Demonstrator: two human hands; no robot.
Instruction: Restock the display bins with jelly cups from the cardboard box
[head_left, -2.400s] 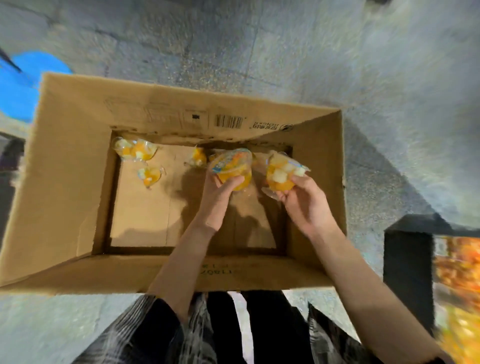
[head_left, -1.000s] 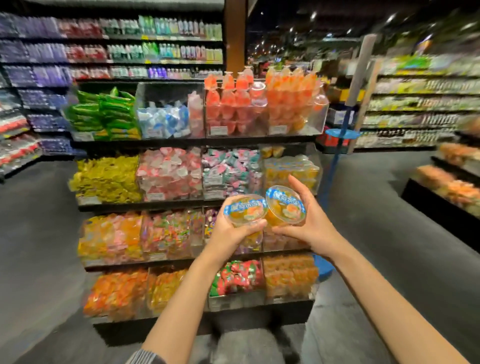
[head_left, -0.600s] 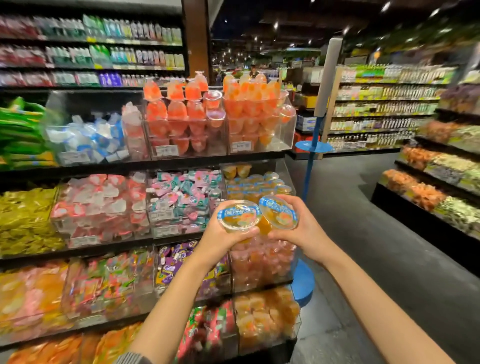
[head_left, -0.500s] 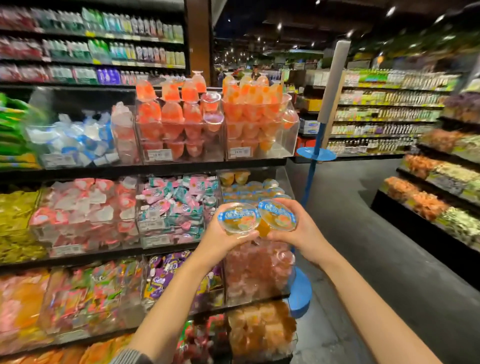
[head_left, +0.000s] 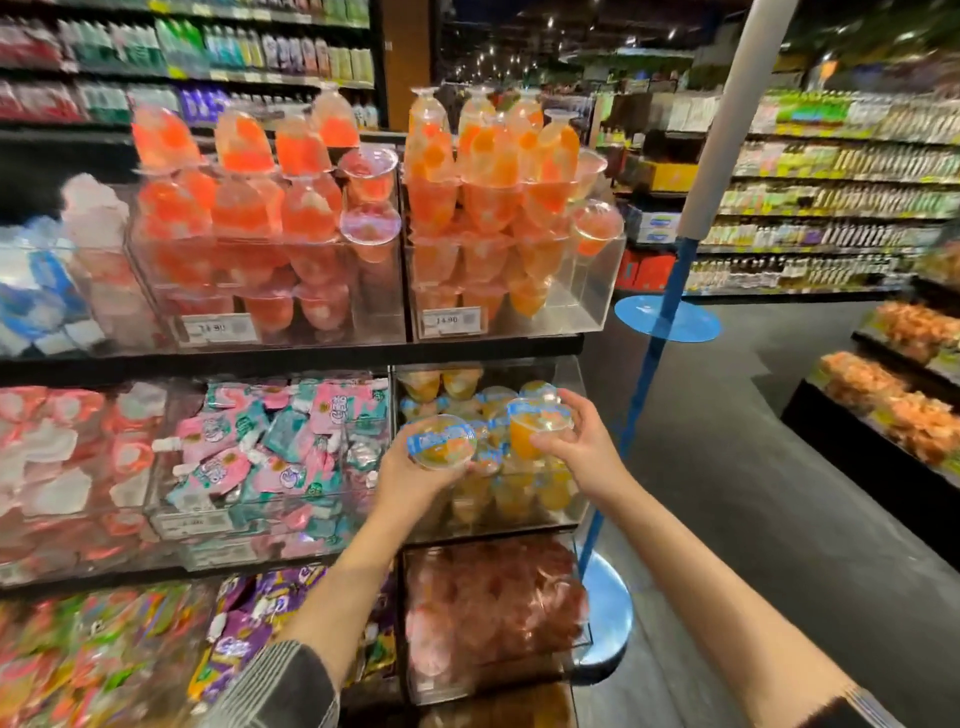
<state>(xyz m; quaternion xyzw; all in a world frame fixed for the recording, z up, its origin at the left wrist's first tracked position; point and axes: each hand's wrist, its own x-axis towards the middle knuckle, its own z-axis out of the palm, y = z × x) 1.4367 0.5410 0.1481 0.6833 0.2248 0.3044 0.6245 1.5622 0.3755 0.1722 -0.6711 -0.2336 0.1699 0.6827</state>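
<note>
At the clear bin (head_left: 566, 499) on the middle shelf, seen from the head camera, the step in hand is the drop-off. The left hand (head_left: 415, 475) holds one jelly cup (head_left: 441, 441) from below, fingers curled round its base, just in front of that bin's open mouth. The right hand (head_left: 576, 447) pinches a second cup (head_left: 537, 423) by its sides, already over the bin and just above the orange cups (head_left: 498, 395) piled inside. Next, I judge, both cups go down onto the pile and the fingers let go. Room looks fair: the shelf board (head_left: 493, 348) above the bin leaves an opening, though blur hides the bin's front lip. Right of the bin stands a blue pole (head_left: 649, 364), clear of the right forearm.
</note>
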